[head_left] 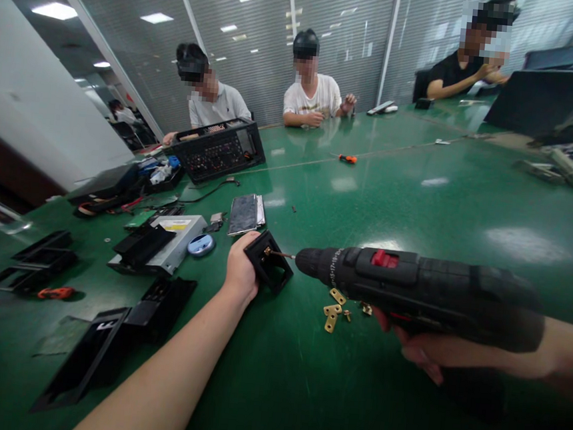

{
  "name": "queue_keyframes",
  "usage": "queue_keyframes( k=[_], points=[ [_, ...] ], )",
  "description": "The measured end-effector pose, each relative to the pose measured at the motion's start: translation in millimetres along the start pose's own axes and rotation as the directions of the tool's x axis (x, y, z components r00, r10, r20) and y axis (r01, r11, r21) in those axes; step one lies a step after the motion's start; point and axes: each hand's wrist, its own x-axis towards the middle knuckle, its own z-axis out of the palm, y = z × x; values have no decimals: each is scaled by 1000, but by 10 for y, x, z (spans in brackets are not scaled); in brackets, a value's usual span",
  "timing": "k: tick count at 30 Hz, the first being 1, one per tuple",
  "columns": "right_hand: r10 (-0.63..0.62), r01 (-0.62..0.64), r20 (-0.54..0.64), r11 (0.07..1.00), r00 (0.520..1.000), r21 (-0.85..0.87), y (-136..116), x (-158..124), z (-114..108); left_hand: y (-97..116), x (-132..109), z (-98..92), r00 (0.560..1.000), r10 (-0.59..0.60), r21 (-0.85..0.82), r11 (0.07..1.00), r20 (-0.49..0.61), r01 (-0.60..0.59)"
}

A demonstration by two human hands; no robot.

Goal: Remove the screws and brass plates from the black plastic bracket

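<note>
My left hand (pixel 242 268) is closed on the edge of a black frame-like part (pixel 274 274), tilted up off the green table. A small brass-coloured piece (pixel 266 251) sits on that part's face. My right hand (pixel 435 352) grips a black cordless drill (pixel 386 277) with a red switch on top, pointing left. Its thin bit (pixel 285 255) reaches to the brass-coloured piece; whether the tip is seated in a screw is too small to tell. Below the drill's chuck lie several brass plates (pixel 332 311) and a small brass screw (pixel 347 315).
Black plastic housings (pixel 99 346) and a grey disc drive (pixel 184 236) lie to the left. An orange-handled tool (pixel 56 293) is beside them. Farther back are a black computer case (pixel 222 148) and an orange screwdriver (pixel 347 159). Three people sit across the green table (pixel 417 213).
</note>
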Motion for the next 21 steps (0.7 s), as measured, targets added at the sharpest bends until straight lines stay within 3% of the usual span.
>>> queue_keyframes(
  k=[6, 10, 15, 21],
  points=[
    [-45, 45, 61, 999, 997, -7, 127, 23, -77, -7, 10, -10, 1000, -15, -4, 1000, 1, 15],
    [-45, 43, 52, 998, 998, 35, 70, 25, -32, -9, 11, -20, 1000, -8, -5, 1000, 2, 8],
    [137, -127, -94, 987, 986, 103, -223, -60, 110, -16, 18, -33, 1000, 2, -11, 1000, 10, -2],
    [143, -128, -125, 984, 982, 120, -255, -71, 112, -12, 17, -27, 1000, 20, -7, 1000, 7, -20]
  ],
)
